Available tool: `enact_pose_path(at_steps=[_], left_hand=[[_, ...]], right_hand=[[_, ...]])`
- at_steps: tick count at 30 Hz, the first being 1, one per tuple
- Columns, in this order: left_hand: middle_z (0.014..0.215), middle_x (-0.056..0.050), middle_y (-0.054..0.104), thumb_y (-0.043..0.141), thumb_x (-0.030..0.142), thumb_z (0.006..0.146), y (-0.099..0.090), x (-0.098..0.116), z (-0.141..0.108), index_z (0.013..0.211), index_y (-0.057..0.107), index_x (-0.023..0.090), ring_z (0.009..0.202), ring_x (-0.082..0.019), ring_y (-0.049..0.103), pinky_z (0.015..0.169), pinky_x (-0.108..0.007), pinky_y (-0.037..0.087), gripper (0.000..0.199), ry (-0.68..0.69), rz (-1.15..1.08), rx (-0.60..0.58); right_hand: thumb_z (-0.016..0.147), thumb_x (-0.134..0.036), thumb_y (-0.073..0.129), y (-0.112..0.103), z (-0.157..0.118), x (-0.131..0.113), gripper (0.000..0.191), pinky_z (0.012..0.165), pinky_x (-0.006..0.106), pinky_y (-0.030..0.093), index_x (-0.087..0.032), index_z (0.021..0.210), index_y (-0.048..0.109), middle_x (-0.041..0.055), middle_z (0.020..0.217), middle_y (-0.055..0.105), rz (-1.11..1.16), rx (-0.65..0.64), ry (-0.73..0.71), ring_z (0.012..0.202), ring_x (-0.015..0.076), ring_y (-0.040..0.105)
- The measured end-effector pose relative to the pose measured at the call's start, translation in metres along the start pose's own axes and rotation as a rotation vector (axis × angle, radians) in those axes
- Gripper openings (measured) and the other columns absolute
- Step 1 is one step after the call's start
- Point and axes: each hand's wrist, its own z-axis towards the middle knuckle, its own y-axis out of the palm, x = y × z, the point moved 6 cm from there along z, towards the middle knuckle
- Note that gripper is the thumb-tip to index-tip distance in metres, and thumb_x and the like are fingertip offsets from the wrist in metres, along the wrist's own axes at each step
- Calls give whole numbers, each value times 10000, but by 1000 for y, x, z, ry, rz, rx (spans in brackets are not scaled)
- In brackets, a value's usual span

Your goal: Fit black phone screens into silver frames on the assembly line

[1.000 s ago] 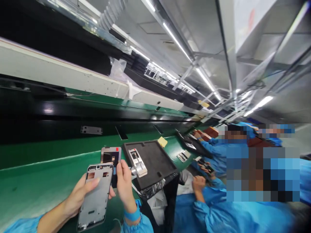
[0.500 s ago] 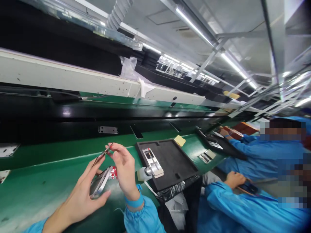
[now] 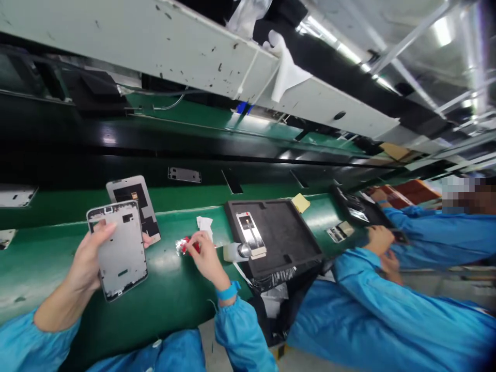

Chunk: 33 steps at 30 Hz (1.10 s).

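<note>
My left hand [image 3: 91, 253] grips a grey tablet frame [image 3: 120, 253], thumb across its face and fingers behind. A second panel, white with a black area [image 3: 141, 204], stands behind the frame; my left fingertips show at its lower edge. On the green bench, my right hand [image 3: 207, 258] has thumb and fingertips pinched together at a small red and silver wrapper [image 3: 182, 246]. The fingers partly cover the wrapper. Just beyond them lies a crumpled white tissue [image 3: 205, 225]. To the right of my right hand is a translucent bottle [image 3: 232, 252] with a metal top.
A black foam tray [image 3: 289, 243] holds a white phone part [image 3: 253, 237]; a yellow pad [image 3: 300, 202] lies at its far edge. More panels, including a grey frame [image 3: 184, 174], rest on the dark strip behind. Co-workers in blue sleeves [image 3: 360, 263] sit to the right.
My right hand has left the held panels and come down to the red wrapper. My left hand has moved left and turned the frame's flat face into view. The camera view has tilted down.
</note>
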Motion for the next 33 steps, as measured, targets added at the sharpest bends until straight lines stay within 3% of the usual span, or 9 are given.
enact_pose_path(at_steps=[3, 7, 11, 14, 17, 20, 26, 30, 33], left_hand=[[930, -132, 791, 669, 687, 872, 17, 4, -4, 1092, 699, 128, 839, -279, 754, 716, -366, 637, 601, -42, -94, -165], [892, -165, 781, 698, 711, 809, 35, 7, -8, 1051, 719, 126, 746, -278, 739, 626, -361, 619, 634, -84, -186, -318], [953, -195, 789, 619, 710, 906, 48, 11, -16, 1143, 717, 109, 807, -273, 765, 710, -342, 627, 653, -55, -253, -482], [1018, -190, 790, 522, 733, 986, 58, 13, -24, 1230, 709, 124, 876, -271, 776, 780, -335, 622, 682, 28, -290, -647], [1119, -161, 783, 418, 818, 989, 64, 12, -32, 1411, 666, 221, 942, -254, 775, 837, -334, 616, 772, 104, -306, -752], [1203, -132, 766, 424, 877, 937, 64, 10, -38, 1549, 556, 340, 958, -248, 773, 859, -357, 616, 825, 93, -289, -764], [1280, -199, 724, 492, 910, 874, 50, 20, -45, 1565, 545, 289, 917, -299, 762, 828, -421, 624, 930, 149, -233, -625], [1295, -204, 725, 492, 935, 849, 49, 20, -39, 1496, 631, 286, 871, -305, 767, 796, -423, 625, 927, 105, -257, -536], [1217, -196, 754, 441, 949, 858, 57, 16, -37, 1473, 659, 257, 883, -306, 771, 839, -432, 625, 952, 90, -275, -576]], right_hand=[[886, -247, 636, 26, -10, 32, 142, 967, 462, 471, -185, 763, 602, 107, 967, 556, -56, -7, 65, 980, 270, 569], [856, -389, 696, 20, -10, 29, 264, 988, 510, 432, -201, 745, 547, 113, 966, 515, -96, 76, 95, 977, 295, 499], [1005, -678, 472, -3, -5, -17, 523, 925, 460, 508, -187, 1060, 643, 139, 1084, 584, 32, 106, 44, 1011, 284, 580], [1051, -781, 223, 6, -5, -67, 758, 834, 400, 571, -211, 1386, 594, 140, 1161, 659, 425, -134, -2, 1003, 257, 667], [1005, -790, 462, 24, -10, -100, 678, 806, 372, 595, -196, 1230, 700, 99, 930, 682, 725, -313, 37, 899, 238, 691], [945, -742, 639, 33, -12, -104, 583, 727, 336, 612, -178, 1046, 752, 79, 811, 672, 795, -267, 107, 840, 228, 709], [987, -660, 638, 3, -11, -109, 474, 748, 374, 650, -234, 1100, 813, 106, 1027, 779, 1066, -82, 46, 827, 222, 748], [1051, -707, 449, -20, -17, -140, 534, 698, 305, 626, -318, 1183, 790, 79, 1034, 751, 1277, -122, -118, 858, 189, 710], [1037, -783, 349, -13, -22, -163, 675, 625, 263, 576, -280, 1098, 796, 67, 871, 654, 1336, -269, -163, 747, 166, 644]])
